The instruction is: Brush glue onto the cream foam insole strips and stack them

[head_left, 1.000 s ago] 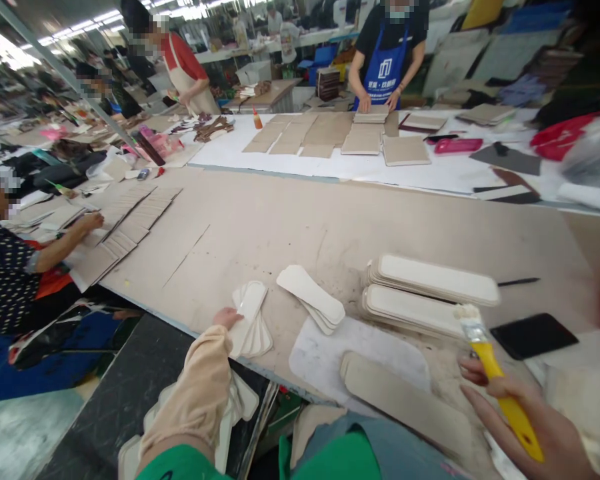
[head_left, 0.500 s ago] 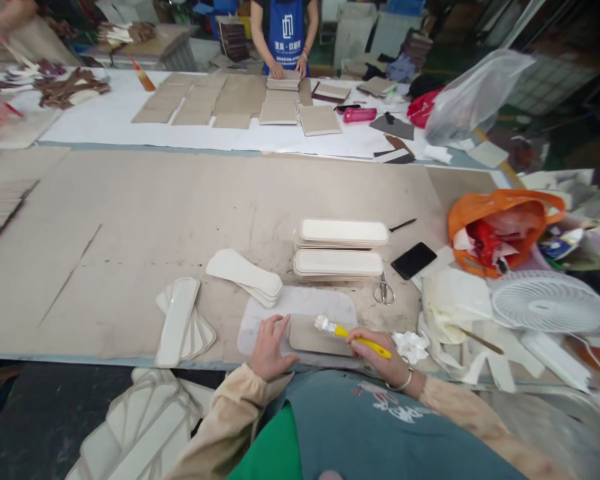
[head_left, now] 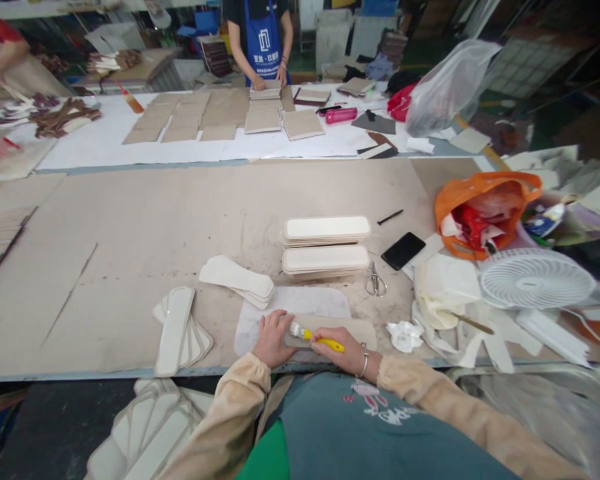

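My right hand (head_left: 341,348) grips the yellow handle of a paintbrush (head_left: 330,343). Its pale bristles rest near the left end of a long grey-beige panel with rounded corners (head_left: 357,328). At that same end lies my left hand (head_left: 273,339), fingers extended against the panel's edge. Beneath the panel is a whitish sheet (head_left: 325,300). Just behind, a few white rounded strips (head_left: 237,279) overlap. Two neat stacks of similar strips, a rear stack (head_left: 327,229) and a front stack (head_left: 325,259), stand further back.
Fanned white strips (head_left: 177,330) lie at left, and more strips (head_left: 145,427) sit below the table edge. To the right are scissors (head_left: 376,283), a phone (head_left: 403,251), crumpled paper (head_left: 405,335), a white fan (head_left: 537,279) and an orange bag (head_left: 485,213). A co-worker (head_left: 263,47) stands across.
The brush and my right hand have moved left along the panel. My left hand has come onto the panel's left end. The whole view has shifted slightly.
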The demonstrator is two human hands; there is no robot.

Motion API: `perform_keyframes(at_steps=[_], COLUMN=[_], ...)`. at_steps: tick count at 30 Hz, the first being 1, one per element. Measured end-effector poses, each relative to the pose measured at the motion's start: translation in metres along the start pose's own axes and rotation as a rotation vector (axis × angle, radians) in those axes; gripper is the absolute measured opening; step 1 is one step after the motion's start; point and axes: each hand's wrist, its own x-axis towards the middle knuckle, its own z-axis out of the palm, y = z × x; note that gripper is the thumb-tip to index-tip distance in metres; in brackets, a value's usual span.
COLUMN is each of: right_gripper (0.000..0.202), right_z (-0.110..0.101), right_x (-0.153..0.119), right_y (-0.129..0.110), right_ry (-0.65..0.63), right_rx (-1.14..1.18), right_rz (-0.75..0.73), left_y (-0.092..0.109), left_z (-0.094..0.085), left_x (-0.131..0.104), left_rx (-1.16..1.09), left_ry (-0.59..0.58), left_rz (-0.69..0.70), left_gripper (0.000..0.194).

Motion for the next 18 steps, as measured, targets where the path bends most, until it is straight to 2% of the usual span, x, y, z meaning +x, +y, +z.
perform_keyframes(at_steps=[7, 18], right_gripper=[0.027, 0.027], right_z=[-0.001, -0.049], right_x=[-0.014, -0.079], right_y=[0.011, 0.022], right_ry=[0.121, 0.284], right_rx=[0.028, -0.049], right_rz=[0.125, 0.268], left_y=[-0.005, -0.002], left_z=[0.004, 0.002], left_x=[0.001, 0.001], left_rx=[0.035, 0.07], left_ry=[0.017, 0.02], left_rz=[0.005, 0.038], left_gripper=[0.077, 0.072])
